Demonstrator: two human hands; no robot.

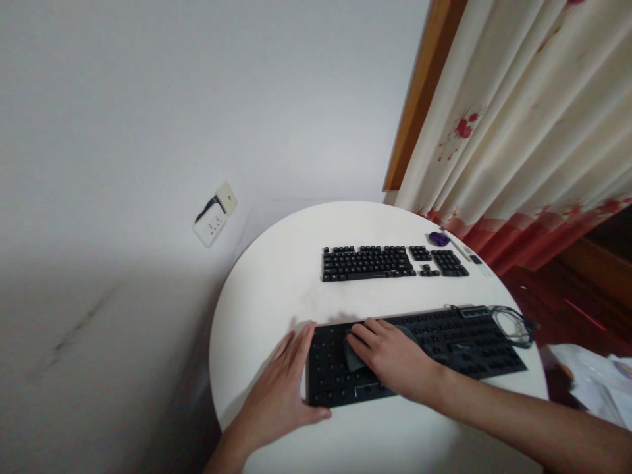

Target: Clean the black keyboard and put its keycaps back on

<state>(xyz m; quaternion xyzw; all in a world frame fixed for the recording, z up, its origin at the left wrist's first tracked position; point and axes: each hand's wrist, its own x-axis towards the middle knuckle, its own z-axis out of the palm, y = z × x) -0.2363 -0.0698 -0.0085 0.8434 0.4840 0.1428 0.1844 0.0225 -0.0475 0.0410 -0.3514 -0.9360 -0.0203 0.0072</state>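
Note:
A black keyboard base [444, 349] with its keycaps off lies near the front of the round white table [266, 289]. My left hand [276, 388] braces its left end, fingers at the far corner and thumb along the near edge. Bunched under the fingers of my right hand [390, 355] is a dark grey cloth [353, 355], pressed onto the left half of the base. That hand and the cloth hide some of the switches. Farther back, the loose black keycaps [368, 263] are laid out in keyboard order.
A coiled black cable [516, 329] rests at the base's right end. Near the table's right rim are a purple lump [438, 239] and a thin pale tool [459, 247]. Wall, socket [210, 224] and curtain [494, 145] bound the table; a white plastic bag [587, 375] lies to the right.

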